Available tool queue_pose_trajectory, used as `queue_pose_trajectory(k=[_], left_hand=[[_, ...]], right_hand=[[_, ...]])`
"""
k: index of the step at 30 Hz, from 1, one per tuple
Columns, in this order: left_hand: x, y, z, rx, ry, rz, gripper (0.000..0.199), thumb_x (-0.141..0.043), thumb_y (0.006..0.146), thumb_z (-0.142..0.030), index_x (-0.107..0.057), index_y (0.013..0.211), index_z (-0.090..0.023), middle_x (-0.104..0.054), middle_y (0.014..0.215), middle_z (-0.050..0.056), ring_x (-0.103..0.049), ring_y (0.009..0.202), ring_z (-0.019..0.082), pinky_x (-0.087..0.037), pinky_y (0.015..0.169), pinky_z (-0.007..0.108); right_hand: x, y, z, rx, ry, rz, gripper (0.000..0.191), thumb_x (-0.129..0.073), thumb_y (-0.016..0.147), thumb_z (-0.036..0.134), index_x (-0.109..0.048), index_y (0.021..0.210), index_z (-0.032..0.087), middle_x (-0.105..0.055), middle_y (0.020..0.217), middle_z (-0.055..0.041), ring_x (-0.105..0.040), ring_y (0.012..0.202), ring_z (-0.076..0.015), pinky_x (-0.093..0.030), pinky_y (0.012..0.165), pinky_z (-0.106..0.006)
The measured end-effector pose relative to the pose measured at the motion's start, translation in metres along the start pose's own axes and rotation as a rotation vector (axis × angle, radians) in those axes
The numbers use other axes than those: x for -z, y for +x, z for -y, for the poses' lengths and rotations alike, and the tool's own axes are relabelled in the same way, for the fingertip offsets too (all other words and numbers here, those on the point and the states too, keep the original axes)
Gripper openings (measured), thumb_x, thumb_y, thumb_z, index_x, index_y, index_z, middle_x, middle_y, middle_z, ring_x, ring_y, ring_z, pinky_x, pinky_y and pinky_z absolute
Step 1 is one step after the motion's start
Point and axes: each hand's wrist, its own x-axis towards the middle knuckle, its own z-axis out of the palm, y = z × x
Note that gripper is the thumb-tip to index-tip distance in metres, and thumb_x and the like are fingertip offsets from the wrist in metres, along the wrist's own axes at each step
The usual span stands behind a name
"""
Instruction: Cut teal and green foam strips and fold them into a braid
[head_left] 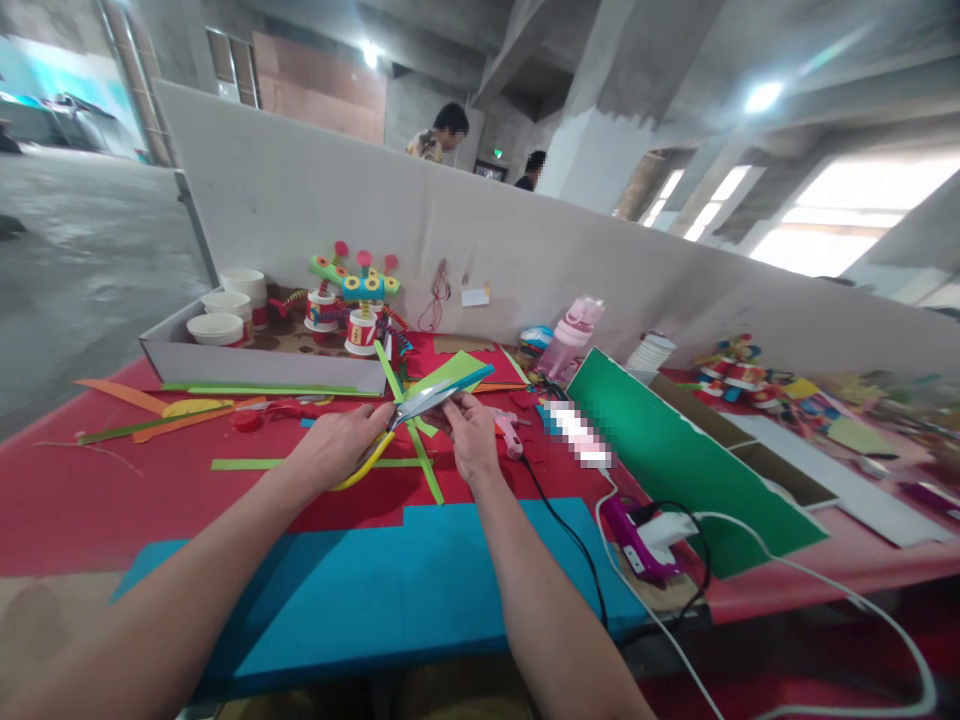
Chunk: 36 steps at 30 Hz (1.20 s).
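My left hand (341, 445) is closed round a pair of scissors with yellow handles (369, 464). Their metal blades point to the right, toward my right hand (471, 437). Between my right fingertips is a narrow blue paper strip (480, 376), lying along the blades; whether the blades are closed on it I cannot tell. Below and behind the scissors lie a light green paper sheet (454, 370) and crossing green paper strips (427, 470) on the red tabletop (262, 510). A large blue sheet (360, 590) lies under my forearms.
At the back left, a shallow box (262, 372) holds paper cups (215, 328) and paper-cup figures (363, 325). A pink glue gun (508, 432) lies right of my right hand. Beyond are a pink bottle (571, 335), a green board (675, 460) and a purple power strip (637, 545) with trailing cables.
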Motion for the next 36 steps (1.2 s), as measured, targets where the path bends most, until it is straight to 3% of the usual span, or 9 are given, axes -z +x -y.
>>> queue_pose_trajectory(k=[25,36], left_hand=[[0.0030,0.0005,-0.0023,0.014,0.023,0.032,0.037,-0.026,0.094,-0.035,-0.045,0.121,-0.018,-0.063,0.095,0.014,-0.064,0.072,0.025,-0.045,0.057,0.030],[0.0001,0.0005,0.0002,0.013,0.021,0.032,0.032,-0.030,0.093,-0.033,-0.046,0.118,-0.020,-0.064,0.090,0.011,-0.063,0.070,0.024,-0.042,0.055,0.028]], right_hand=[[0.0005,0.0008,-0.0013,-0.007,0.053,0.004,0.024,-0.073,0.068,0.036,-0.060,0.080,0.020,-0.071,0.076,0.0001,-0.071,0.078,-0.0194,-0.060,0.075,-0.034],[0.0028,0.0022,-0.0040,0.016,0.076,0.017,0.022,-0.074,0.069,0.034,-0.061,0.079,0.019,-0.070,0.071,0.0011,-0.070,0.067,-0.0161,-0.059,0.073,-0.032]])
